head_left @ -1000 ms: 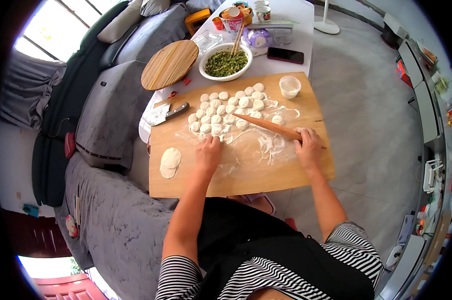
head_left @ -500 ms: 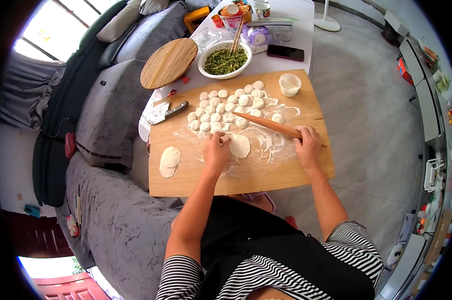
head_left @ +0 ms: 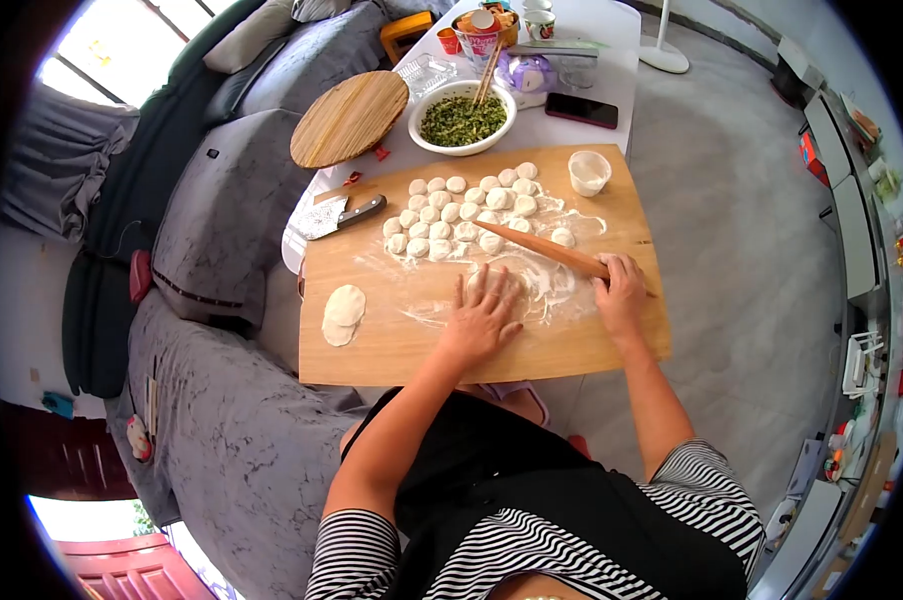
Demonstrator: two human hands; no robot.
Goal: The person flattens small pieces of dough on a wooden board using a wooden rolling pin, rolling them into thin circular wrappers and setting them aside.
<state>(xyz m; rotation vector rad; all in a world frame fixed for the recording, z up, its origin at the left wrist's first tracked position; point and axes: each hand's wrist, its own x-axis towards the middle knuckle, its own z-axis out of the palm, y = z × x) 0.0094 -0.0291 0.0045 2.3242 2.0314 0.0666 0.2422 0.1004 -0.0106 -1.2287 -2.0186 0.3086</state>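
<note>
My left hand (head_left: 480,325) lies with fingers spread over the flat round wrapper (head_left: 514,285), which is mostly hidden beneath it. The wooden rolling pin (head_left: 547,248) is in my right hand (head_left: 622,287), closed round its near end; its tip points left across the floured board. Several small dough pieces (head_left: 440,229) sit in rows on the wooden board (head_left: 392,350), just beyond my left hand. Two overlapping wrappers (head_left: 344,315) rest at the board's left side.
A cleaver (head_left: 325,217) lies at the board's left edge, a plastic cup (head_left: 590,173) near its far right corner. Behind stand a bowl of green filling (head_left: 463,119), a round slatted tray (head_left: 350,120) and a phone (head_left: 582,110). A grey sofa (head_left: 222,400) is on the left.
My left hand has moved right and opened flat over the wrapper that lay uncovered beside it half a second ago. My right hand still holds the rolling pin. The view has shifted slightly.
</note>
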